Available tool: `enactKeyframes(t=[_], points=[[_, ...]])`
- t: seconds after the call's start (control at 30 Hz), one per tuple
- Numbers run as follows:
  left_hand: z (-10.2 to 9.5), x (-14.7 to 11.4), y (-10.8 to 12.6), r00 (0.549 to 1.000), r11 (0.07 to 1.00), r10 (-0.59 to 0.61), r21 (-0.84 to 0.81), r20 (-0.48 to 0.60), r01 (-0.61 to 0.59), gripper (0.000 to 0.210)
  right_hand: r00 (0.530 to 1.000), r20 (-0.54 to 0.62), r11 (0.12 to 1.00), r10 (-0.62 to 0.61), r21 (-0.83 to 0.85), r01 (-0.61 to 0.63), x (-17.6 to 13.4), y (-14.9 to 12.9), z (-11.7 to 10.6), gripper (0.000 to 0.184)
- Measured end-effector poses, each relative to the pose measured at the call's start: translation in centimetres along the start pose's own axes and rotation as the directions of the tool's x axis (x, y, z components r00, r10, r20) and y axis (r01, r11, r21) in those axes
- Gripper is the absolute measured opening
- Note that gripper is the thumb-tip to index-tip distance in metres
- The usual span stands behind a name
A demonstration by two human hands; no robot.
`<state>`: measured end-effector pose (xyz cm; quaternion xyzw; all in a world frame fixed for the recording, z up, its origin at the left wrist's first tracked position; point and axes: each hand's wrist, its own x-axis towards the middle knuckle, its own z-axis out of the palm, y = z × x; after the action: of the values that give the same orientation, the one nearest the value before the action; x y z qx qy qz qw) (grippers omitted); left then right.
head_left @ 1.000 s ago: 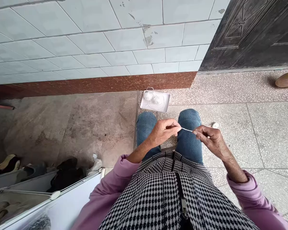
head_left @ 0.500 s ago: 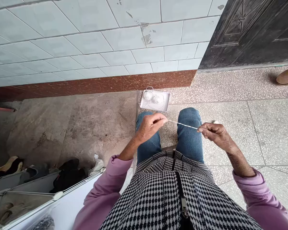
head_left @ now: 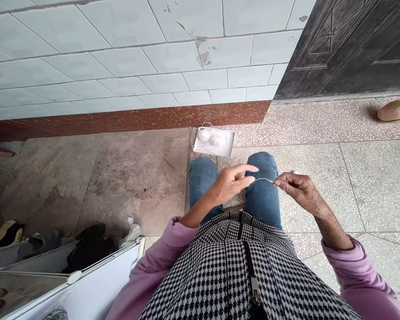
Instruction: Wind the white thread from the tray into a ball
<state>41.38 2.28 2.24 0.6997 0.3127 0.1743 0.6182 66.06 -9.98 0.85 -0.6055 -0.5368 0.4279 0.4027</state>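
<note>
A short length of white yarn [head_left: 264, 179] spans the gap between my hands, bowed slightly upward. My right hand [head_left: 298, 190] pinches one end of it between thumb and fingers, above the right knee. At the other end, the thumb tip of my left hand [head_left: 232, 183] meets the yarn; its thumb and index finger are spread apart, and its other fingers are mostly hidden. Past my knees, a shallow white box [head_left: 229, 141] on the floor holds two balls of white yarn [head_left: 210, 137]. Loose strands trail over the box's near edge toward my left hand.
A tiled wall [head_left: 173, 82] rises behind the box, with a dark door [head_left: 346, 49] to the right. At the lower left stands a white rack [head_left: 103, 271] with shoes in it. One brown shoe [head_left: 396, 111] rests on the floor at far right.
My left hand has moved right and slightly nearer to me, its index finger lifting away from the thumb. The taut yarn between my hands is now shorter and slack. My right hand keeps its pinch.
</note>
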Motion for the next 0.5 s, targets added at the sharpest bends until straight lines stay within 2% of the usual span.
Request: enactKeyframes(t=[0.07,0.1,0.2,0.27,0.37,0.43,0.5], points=[[1.5,0.5,0.0,0.991,0.991,-0.037,-0.124,0.126,0.053,0.033,1.0,0.017,1.0,-0.011,0.01,0.011,0.1,-0.4,0.6,0.044],[1.9,0.6,-0.2,0.988,0.986,-0.036,-0.154,0.152,0.059,0.028,1.0,0.025,1.0,-0.014,0.017,0.014,0.2,-0.6,0.9,0.044],[1.6,0.3,-0.7,0.993,0.99,-0.031,-0.13,0.115,0.046,0.021,0.999,0.045,0.999,-0.003,0.036,0.001,0.3,-0.7,0.7,0.047],[0.3,-0.2,-1.1,0.996,0.991,-0.057,-0.116,0.074,0.066,0.023,0.999,0.026,0.999,0.028,0.017,-0.028,0.2,-0.1,-0.3,0.05],[-2.5,-1.2,-1.8,0.994,0.987,-0.1,-0.125,0.047,0.105,0.027,0.995,-0.056,0.994,0.083,-0.062,-0.087,-0.2,2.1,-3.6,0.054],[-5.0,-1.8,-2.6,0.992,0.992,-0.112,-0.063,-0.049,0.109,0.026,0.987,-0.121,0.984,0.109,-0.126,-0.124,-0.7,4.0,-6.6,0.058],[-7.8,-2.6,-3.6,0.971,0.992,-0.12,0.017,-0.208,0.126,0.025,0.974,-0.201,0.971,0.109,-0.188,-0.148,-1.4,5.9,-10.1,0.061]])
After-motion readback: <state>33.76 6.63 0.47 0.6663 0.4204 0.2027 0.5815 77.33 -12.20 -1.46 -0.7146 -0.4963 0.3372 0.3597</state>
